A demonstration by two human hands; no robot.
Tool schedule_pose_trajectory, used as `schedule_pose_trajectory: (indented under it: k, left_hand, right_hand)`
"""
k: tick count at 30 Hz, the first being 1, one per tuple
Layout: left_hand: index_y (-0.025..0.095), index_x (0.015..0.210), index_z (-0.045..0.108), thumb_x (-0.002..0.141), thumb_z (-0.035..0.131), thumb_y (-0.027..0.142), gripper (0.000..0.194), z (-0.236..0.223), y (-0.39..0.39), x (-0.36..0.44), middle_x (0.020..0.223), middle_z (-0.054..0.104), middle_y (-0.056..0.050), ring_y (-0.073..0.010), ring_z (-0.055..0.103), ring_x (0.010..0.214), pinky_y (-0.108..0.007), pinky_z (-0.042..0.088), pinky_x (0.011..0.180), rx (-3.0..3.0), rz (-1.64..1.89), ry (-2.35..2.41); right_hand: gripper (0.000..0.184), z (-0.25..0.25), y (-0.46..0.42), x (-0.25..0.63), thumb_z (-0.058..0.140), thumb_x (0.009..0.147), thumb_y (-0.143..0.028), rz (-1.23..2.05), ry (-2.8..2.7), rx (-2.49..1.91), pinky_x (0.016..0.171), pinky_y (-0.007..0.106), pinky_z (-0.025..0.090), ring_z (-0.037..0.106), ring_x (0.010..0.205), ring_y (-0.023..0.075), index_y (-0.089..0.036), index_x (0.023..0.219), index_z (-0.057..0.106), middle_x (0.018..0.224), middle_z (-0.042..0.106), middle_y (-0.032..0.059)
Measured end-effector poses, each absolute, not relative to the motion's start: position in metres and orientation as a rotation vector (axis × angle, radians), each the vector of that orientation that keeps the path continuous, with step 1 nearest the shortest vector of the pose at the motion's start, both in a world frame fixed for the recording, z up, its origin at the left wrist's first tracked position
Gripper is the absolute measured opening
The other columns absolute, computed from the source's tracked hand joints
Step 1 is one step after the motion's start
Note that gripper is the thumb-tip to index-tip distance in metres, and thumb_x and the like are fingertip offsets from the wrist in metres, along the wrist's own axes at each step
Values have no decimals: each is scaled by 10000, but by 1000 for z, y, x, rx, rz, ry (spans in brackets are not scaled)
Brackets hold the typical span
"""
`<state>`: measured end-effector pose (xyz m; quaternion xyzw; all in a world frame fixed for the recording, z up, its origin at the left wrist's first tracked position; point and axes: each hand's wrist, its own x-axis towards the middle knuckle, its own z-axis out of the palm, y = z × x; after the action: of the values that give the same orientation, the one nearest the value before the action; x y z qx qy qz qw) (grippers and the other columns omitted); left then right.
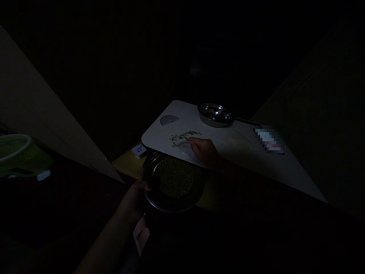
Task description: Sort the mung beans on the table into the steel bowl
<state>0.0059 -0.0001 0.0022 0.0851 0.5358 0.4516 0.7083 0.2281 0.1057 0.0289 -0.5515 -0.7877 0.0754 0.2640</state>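
My left hand (138,194) is closed on the rim of a metal basin (168,209), thumb over the lip, and holds it just below the near edge of the white surface (276,171), toward its near left corner. Mung beans (176,177) cover the basin's floor. Past that edge, my right hand (205,151) is low over the surface, fingers drawn together beside a half-round patterned shape (186,150) (a loose piece or a print, I cannot tell in this gloom). Nor can I tell whether those fingers pinch anything. Loose beans (185,135) lie scattered just beyond my fingertips, inward from the near left corner. Another half-round shape (169,120) sits farther along the left edge. A stainless-steel bowl (212,122) stands upright at the far edge, and a pixelated flat item (269,140) lies near the far right corner.
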Motion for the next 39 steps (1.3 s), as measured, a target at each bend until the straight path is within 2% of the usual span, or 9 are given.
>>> schedule_pose_trajectory:
  k: [6, 11, 16, 19, 25, 39]
  left_hand:
    - [161, 632, 584, 429, 536, 26, 248, 5, -1, 6, 457, 524, 13, -118, 483, 422, -225, 389, 442, 190, 1004, 1170]
    - [161, 631, 583, 413, 554, 35, 254, 6, -1, 6, 482, 546, 0, -120, 480, 423, -240, 382, 436, 205, 1029, 1158]
    - [164, 663, 582, 419, 561, 45, 272, 6, -2, 7, 499, 563, 7, -129, 501, 443, -242, 389, 446, 201, 1005, 1155]
    - [168, 688, 587, 411, 552, 34, 310, 7, -2, 7, 488, 547, 20, -123, 482, 423, -239, 377, 430, 201, 1015, 1165]
    - [169, 585, 533, 422, 552, 37, 211, 7, -1, 6, 443, 523, 4, -127, 486, 407, -238, 389, 423, 170, 990, 1194]
    - [160, 597, 575, 449, 542, 36, 196, 2, -1, 5, 465, 548, -2, -127, 491, 420, -236, 384, 422, 202, 994, 1152]
  right_hand:
    - [328, 29, 107, 215, 486, 890, -206, 201, -2109, -1489, 874, 368, 549, 699, 1008, 228, -219, 1102, 735, 1078, 754, 73]
    - [316, 29, 107, 214, 502, 893, -213, 200, -2093, -1454, 854, 352, 557, 710, 963, 209, -259, 1103, 734, 1016, 769, 49]
    - [321, 32, 104, 210, 491, 905, -233, 209, -2104, -1463, 847, 356, 554, 707, 981, 226, -211, 1116, 732, 1045, 759, 93]
    - [309, 31, 104, 208, 503, 894, -215, 204, -2122, -1467, 822, 346, 552, 715, 940, 223, -220, 1093, 740, 999, 769, 79]
    - [321, 28, 106, 216, 498, 883, -205, 162, -2107, -1479, 784, 324, 553, 711, 898, 212, -261, 1083, 742, 945, 775, 47]
    - [319, 28, 109, 209, 476, 896, -237, 175, -2103, -1499, 797, 328, 534, 711, 898, 217, -245, 1066, 746, 946, 770, 68]
